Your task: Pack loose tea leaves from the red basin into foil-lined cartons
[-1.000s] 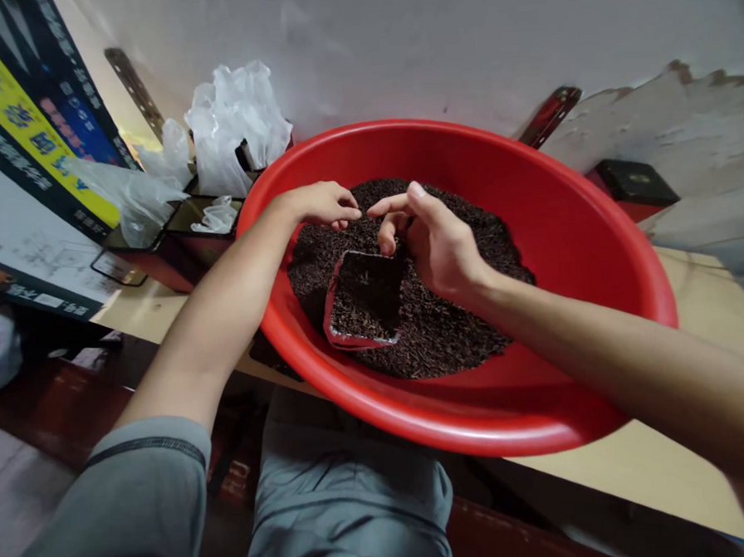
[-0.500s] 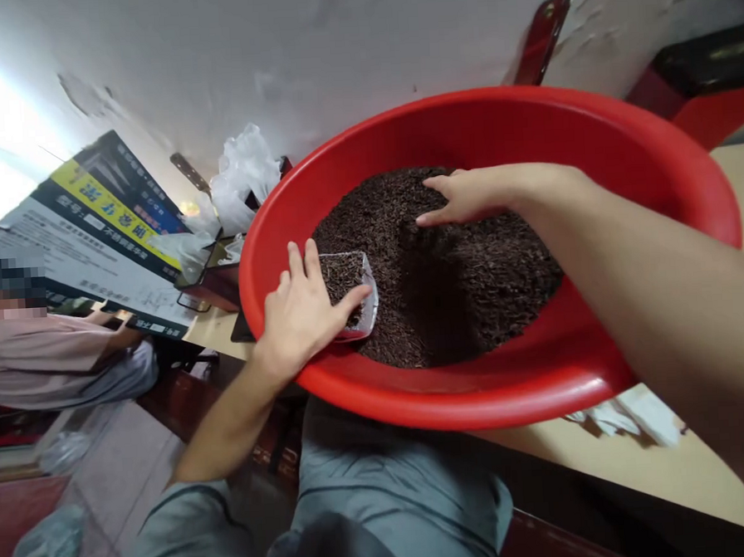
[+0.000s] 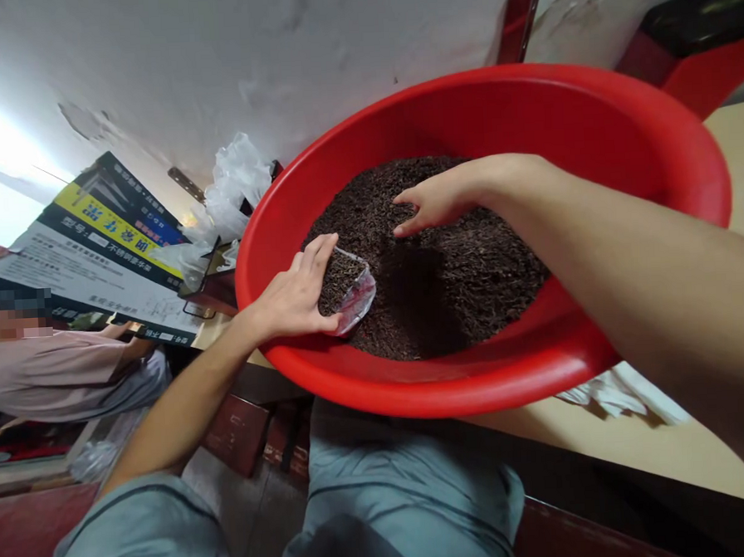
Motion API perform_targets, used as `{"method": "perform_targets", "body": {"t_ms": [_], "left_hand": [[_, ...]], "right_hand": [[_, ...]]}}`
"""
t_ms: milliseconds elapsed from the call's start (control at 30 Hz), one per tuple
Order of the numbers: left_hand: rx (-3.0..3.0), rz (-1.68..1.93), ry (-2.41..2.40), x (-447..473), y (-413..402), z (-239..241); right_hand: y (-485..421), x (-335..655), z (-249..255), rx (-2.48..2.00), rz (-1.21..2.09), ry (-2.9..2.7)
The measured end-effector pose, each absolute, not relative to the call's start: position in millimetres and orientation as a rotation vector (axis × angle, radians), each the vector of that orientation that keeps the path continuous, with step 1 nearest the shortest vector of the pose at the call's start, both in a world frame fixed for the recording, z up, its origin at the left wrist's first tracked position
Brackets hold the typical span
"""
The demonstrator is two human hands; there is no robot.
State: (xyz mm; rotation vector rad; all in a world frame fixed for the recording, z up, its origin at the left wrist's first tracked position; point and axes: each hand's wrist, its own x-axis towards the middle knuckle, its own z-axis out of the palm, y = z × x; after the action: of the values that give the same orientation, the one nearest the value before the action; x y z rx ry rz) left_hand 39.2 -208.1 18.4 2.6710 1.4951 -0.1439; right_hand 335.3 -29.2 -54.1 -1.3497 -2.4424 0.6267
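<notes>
A big red plastic basin (image 3: pixel 428 400) holds a heap of dark, dry, twisted shreds that look like loose tea leaves (image 3: pixel 490 281). At its left side sits a clear plastic bag (image 3: pixel 357 300) with an open mouth and more of the same leaves inside. My left hand (image 3: pixel 298 295) grips this bag, thumb on the near side and fingers on the far side. Over the middle of the heap, my right hand (image 3: pixel 434 204) is held with thumb and fingers apart and nothing in it. Its shadow falls on the leaves, and some of its fingers are hidden.
The basin stands on a pale tabletop (image 3: pixel 548 435) against a grey wall (image 3: pixel 348 55). White plastic bags (image 3: pixel 239 181) and a large printed cardboard sheet (image 3: pixel 96 243) are to the left. Crumpled white paper or cloth (image 3: pixel 628 398) lies front right. Another person (image 3: pixel 58 370) sits far left.
My left hand has turned and closed around the bag, which now tilts more toward me. My right hand has moved slightly left over the leaves, still open. The whole view has shifted a little.
</notes>
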Motion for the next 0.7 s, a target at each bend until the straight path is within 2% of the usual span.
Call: {"method": "perform_targets", "body": {"t_ms": [167,267,333,400,567,700], "left_hand": [[2.694,-0.169,1.143,13,-167,27],[2.711,-0.245,1.001,15,-146,33],[2.726,-0.319,0.923,23,-138,36],[2.743,-0.375,0.850,31,-137,37],[2.726,-0.267,0.731,23,-140,35],[2.472,0.096,1.056,-9,-138,32]], "right_hand": [[-59,318,-42,-1.346,0.744,-2.525],[-90,300,-29,-1.398,1.183,-2.512],[-108,288,-21,-1.484,1.534,-2.360],[-123,276,-18,-1.556,1.739,-2.166],[-146,248,-30,-1.510,1.773,-1.934],[-155,231,-42,-1.535,1.823,-1.853]]}}
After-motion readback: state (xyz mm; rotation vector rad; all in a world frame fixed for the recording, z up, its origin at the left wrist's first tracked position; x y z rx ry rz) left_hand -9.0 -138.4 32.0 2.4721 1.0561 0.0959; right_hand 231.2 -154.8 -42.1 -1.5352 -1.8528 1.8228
